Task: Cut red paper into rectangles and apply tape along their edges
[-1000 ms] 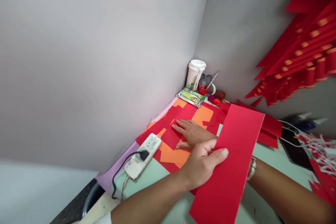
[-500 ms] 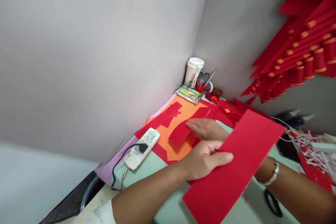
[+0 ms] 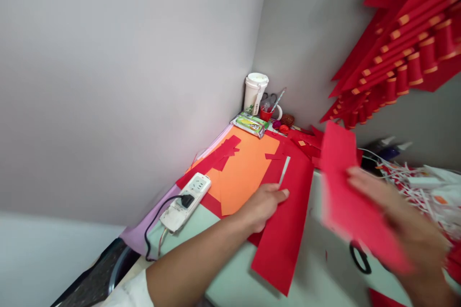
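The left hand [image 3: 264, 201] lies flat, fingers together, on the long red strip [image 3: 288, 235], which rests on the surface [image 3: 324, 259] partly over the orange sheet [image 3: 245, 172]. The right hand [image 3: 410, 230], blurred, has its fingers closed on a lifted red sheet [image 3: 342, 192]. That loose sheet could snag the white shreds [image 3: 414, 177] or black scissors [image 3: 360, 258]; the power strip [image 3: 183, 201] crowds the left forearm

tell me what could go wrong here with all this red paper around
The right hand holds a red paper piece near the tangled white strips; it may sweep or snag them.
The left hand pins only one edge of the long red sheet, which might slide or crease.
Red scraps lie near the plugged-in power strip and could cover it.
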`<state>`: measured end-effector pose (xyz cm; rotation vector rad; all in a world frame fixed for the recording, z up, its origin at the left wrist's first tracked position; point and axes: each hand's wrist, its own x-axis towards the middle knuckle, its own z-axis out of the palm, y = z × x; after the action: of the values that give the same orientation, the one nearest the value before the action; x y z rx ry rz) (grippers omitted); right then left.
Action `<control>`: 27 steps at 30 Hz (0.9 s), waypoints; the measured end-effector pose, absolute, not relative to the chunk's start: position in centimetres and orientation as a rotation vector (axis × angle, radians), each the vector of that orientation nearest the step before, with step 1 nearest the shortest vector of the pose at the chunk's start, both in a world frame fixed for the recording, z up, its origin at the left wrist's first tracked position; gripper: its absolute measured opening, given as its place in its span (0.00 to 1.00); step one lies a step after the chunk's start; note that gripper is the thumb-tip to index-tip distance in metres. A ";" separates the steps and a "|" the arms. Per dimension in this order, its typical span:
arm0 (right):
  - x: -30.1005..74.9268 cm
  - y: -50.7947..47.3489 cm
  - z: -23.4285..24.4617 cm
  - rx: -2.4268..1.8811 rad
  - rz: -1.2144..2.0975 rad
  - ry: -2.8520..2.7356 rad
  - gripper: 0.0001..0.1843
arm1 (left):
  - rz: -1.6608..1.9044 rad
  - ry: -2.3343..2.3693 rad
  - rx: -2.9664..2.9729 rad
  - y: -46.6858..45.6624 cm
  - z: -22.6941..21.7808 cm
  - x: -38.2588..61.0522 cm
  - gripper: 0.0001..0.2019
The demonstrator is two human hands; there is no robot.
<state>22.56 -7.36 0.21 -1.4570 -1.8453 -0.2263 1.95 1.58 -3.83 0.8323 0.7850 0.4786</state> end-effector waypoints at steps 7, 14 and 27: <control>18.5 -9.6 -6.9 -1.289 -0.151 -2.147 0.29 | 0.558 0.717 0.687 1.4 -3.1 2.4 0.16; 18.2 -10.5 -7.2 -1.218 0.103 -2.043 0.31 | 0.497 0.702 0.733 1.3 -3.7 2.5 0.16; 17.0 -9.1 -6.9 -1.413 1.052 -0.876 0.12 | 0.426 0.660 0.829 0.6 -3.4 3.8 0.14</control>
<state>16.95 -9.06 -6.91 -1.4128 -0.8759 1.0521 3.76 0.60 -3.43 0.8291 0.6601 0.4259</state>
